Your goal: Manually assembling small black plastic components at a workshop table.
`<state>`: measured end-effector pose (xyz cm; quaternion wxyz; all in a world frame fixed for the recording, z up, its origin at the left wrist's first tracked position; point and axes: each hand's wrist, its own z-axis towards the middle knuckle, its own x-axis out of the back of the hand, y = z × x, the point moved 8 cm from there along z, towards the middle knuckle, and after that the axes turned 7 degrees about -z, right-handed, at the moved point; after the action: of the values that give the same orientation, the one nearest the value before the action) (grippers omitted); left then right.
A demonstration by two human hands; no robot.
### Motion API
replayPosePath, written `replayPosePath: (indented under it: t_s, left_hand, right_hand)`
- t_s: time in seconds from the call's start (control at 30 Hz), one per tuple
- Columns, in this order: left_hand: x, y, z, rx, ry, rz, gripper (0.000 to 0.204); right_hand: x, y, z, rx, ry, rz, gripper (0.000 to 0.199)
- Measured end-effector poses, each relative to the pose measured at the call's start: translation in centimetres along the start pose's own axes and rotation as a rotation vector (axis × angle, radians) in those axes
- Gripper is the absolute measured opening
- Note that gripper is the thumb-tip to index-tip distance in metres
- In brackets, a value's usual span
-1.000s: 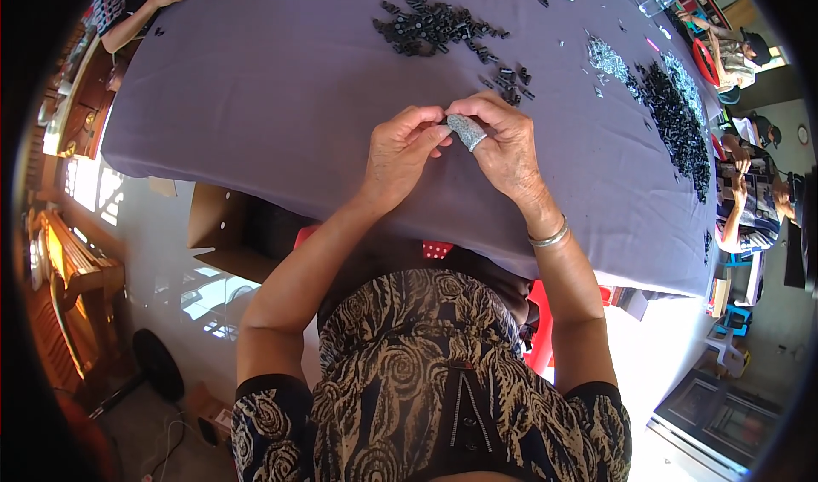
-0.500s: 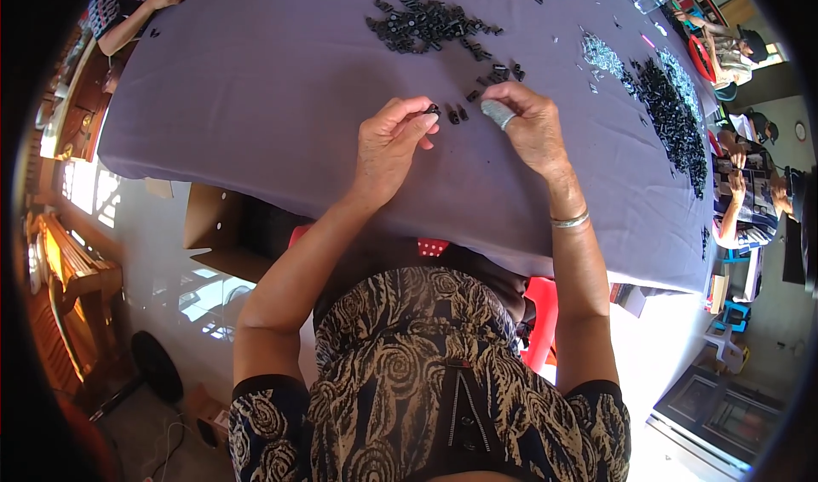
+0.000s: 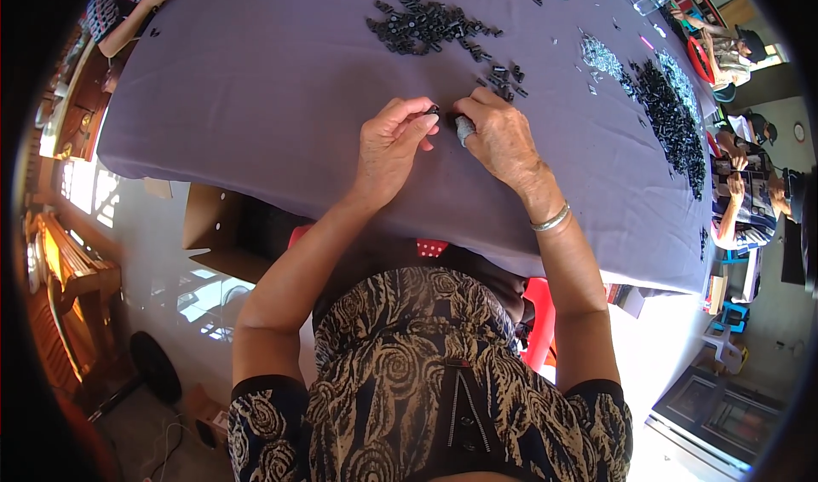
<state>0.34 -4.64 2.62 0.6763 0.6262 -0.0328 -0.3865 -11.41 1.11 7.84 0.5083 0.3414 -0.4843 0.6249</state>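
Observation:
My left hand (image 3: 392, 145) is over the near part of the cloth-covered table, thumb and fingers pinched on a small black plastic piece (image 3: 434, 109). Just to its right, my right hand (image 3: 504, 145) is closed low at the cloth, with grey tape (image 3: 464, 130) round its thumb. Its fingertips meet where dark bits show; what they grip is mostly hidden. Past my right knuckles lie several loose black pieces (image 3: 503, 77). A larger heap of the same black pieces (image 3: 426, 26) is farther off, up the table.
The purple-grey cloth (image 3: 256, 132) covers the table. On the right are a long pile of black parts (image 3: 669, 115) and a heap of clear small parts (image 3: 601, 56). Another person's arm (image 3: 136, 26) rests at the far left edge; other people sit along the right side.
My right hand has moved left and down, closing over the spot where two small black pieces lay in view. The left hand has barely moved and keeps its piece.

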Motion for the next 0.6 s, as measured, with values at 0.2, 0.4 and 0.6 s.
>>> replayPosePath:
  t_s: [0.2,0.4,0.6]
  left_hand:
    - [-0.3,0.1,-0.1,0.015,-0.007,0.014,0.017]
    - [-0.6,0.1,0.0,0.036,-0.037,0.048,0.017]
    - [-0.9,0.1,-0.1,0.046,-0.066,0.099,0.015]
  right_hand:
    - [-0.6,0.6,0.0,0.015,0.064,0.079,0.023]
    - [0.1,2.0,-0.1,-0.049,0.149,0.523,0.015]
    - [-2.0,2.5,-0.3,-0.227,-0.037,1.094,0.009]
